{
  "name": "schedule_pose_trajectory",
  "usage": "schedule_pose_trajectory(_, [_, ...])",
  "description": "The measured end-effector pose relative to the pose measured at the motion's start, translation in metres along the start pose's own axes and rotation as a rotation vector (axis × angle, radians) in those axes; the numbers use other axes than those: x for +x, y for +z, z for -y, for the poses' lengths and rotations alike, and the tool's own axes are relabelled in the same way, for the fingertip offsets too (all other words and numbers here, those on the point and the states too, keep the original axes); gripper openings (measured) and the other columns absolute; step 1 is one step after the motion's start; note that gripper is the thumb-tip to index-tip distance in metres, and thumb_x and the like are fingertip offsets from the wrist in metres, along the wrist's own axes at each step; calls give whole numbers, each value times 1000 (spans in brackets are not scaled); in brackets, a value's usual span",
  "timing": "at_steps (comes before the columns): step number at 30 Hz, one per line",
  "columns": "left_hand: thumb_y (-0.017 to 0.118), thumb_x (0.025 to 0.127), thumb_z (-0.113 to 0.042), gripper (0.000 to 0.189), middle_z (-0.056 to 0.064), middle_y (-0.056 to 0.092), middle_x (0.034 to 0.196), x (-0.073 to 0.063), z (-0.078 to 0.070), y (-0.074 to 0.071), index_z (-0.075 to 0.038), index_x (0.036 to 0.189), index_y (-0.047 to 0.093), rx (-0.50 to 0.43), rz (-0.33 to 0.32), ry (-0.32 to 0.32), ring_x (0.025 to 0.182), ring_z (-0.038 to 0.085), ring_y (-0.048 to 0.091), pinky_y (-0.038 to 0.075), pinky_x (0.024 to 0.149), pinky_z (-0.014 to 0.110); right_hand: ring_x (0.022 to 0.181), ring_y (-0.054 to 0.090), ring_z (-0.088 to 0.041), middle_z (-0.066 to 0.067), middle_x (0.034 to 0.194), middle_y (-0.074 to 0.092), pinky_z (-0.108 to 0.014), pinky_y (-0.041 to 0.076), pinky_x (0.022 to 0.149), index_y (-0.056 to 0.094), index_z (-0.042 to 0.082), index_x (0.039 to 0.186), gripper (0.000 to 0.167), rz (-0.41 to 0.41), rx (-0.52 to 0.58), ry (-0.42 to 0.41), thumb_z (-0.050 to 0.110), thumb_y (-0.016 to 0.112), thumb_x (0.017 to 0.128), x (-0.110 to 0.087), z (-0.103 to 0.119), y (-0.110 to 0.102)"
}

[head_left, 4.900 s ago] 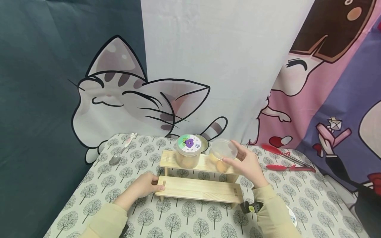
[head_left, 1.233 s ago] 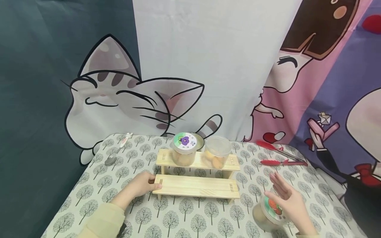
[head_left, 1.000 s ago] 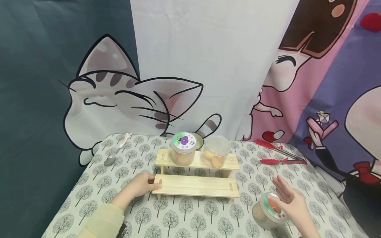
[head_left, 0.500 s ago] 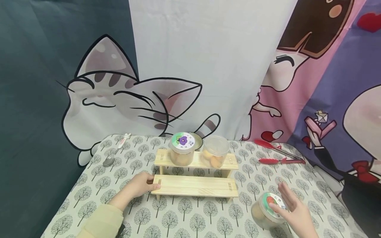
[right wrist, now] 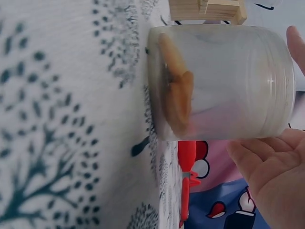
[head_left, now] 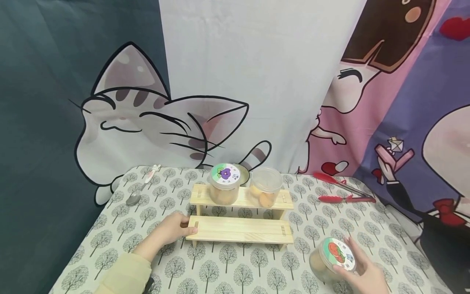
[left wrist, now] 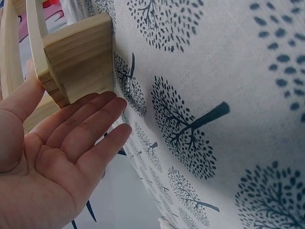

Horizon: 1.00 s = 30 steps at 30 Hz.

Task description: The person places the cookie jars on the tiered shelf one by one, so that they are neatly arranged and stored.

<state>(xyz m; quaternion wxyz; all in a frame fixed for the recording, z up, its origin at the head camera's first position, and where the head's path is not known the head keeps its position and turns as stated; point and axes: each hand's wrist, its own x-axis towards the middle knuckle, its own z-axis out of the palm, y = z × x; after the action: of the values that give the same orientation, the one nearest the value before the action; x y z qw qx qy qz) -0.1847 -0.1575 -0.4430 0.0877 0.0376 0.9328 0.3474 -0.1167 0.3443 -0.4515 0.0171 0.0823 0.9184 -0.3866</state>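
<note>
My left hand (head_left: 170,229) holds the left end of the lower board of a two-tier wooden shelf (head_left: 240,229), thumb on top. In the left wrist view, its other fingers (left wrist: 90,129) reach beside the shelf's leg. At the lower right, my right hand (head_left: 367,274) spreads around the lid of a clear jar (head_left: 318,263) standing on the table. That lid carries a red fruit picture. Orange-brown pieces lie at the jar's bottom (right wrist: 178,98). In the right wrist view, the thumb (right wrist: 296,47) and fingers (right wrist: 252,155) are on opposite sides of the lid; firm contact is unclear.
On the upper tier stand a jar with a purple-flower lid (head_left: 225,185) and a lidless-looking jar (head_left: 266,190) with orange and yellow pieces. Behind them sits a partly hidden round item (head_left: 243,173). A spoon (head_left: 141,190) lies left, red-ended tongs (head_left: 343,199) lie right.
My right hand has left the clear jar on the upper tier, moved to the lower right, then lowered around the red-fruit jar's lid. The left hand has stayed on the shelf.
</note>
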Motion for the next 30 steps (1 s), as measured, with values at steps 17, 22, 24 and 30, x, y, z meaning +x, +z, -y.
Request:
schedule_pose_trajectory(17, [75,77,-35,46,9,68,95,-1,2,1,-1,107,70,-8,1,5,88,25,63,50,84,51,131,36,-44,-26,146,35,-55,38,101,9,13,153,109,88,15,129,50,75,75,3,-3,4])
schedule_pose_trajectory(22, [75,77,-35,46,12,68,98,-1,1,0,0,107,69,-6,4,5,92,29,63,48,87,53,133,32,-45,-26,147,34,-58,34,103,11,11,153,109,78,40,140,49,77,74,3,-2,5])
schedule_pose_trajectory(24, [75,77,-35,47,13,68,99,0,1,0,0,107,69,-5,3,6,93,30,62,48,88,54,133,31,-46,-27,147,33,-60,32,103,13,10,153,109,68,29,137,49,77,74,3,-1,4])
schedule_pose_trajectory(30, [75,78,-35,47,14,68,100,0,2,1,0,108,69,-12,7,6,94,31,63,48,88,54,132,29,-50,-28,147,33,-64,29,103,15,12,153,106,46,-4,139,51,76,75,6,2,3])
